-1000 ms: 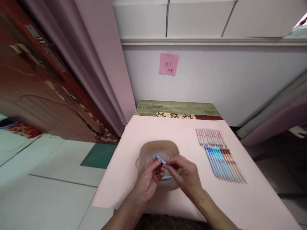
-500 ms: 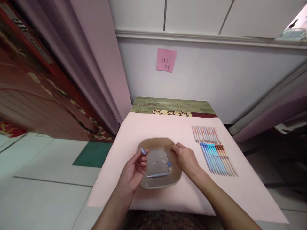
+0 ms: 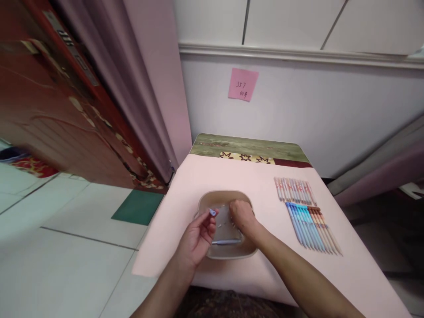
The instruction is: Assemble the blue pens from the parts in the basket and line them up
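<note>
Between the thumb and fingers of my left hand (image 3: 198, 234) is a small light-blue pen part (image 3: 212, 212), its open round end facing me. It is held above the left side of a tan plastic basin (image 3: 228, 256). My right hand (image 3: 243, 216) reaches down into the basin with its fingers bent together. The fingertips are hidden, so I cannot see what they touch. On the basin floor lie a few tiny white pieces (image 3: 219, 225) and a slim blue-grey pen barrel (image 3: 228, 242) with a white end.
On the right of the pink-covered table (image 3: 165, 212) lies a row of blue and brown pens (image 3: 308, 229). Behind it is a row of clear printed pens (image 3: 294, 191). A pink note (image 3: 243, 84) sticks to the wall; a red door (image 3: 66, 115) stands at left.
My right hand has moved from the basin's right rim down into the basin, covering the blue piece there. My left hand still holds the pen part. The view has shifted left.
</note>
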Demonstrator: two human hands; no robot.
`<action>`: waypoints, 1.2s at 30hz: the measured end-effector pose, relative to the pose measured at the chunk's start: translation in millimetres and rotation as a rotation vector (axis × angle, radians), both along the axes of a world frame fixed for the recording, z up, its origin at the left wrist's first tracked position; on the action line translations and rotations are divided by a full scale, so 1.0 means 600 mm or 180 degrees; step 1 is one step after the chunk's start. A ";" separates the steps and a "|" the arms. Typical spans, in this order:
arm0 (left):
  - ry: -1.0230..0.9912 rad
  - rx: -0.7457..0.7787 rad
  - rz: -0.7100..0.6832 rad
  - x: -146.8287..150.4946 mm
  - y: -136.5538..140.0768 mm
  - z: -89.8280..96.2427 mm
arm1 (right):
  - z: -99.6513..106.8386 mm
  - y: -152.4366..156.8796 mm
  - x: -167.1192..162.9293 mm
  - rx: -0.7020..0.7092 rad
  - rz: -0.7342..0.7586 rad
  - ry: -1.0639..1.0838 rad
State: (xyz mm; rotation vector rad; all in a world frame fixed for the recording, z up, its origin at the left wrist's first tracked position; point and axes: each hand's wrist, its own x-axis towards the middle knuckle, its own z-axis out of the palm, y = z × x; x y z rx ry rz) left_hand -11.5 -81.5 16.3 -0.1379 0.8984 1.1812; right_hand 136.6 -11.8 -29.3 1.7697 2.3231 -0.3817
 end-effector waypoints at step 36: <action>-0.0305 -0.0126 -0.0414 0.044 -0.004 -0.017 | 0.102 -0.155 0.062 0.0991 -0.0742 0.3752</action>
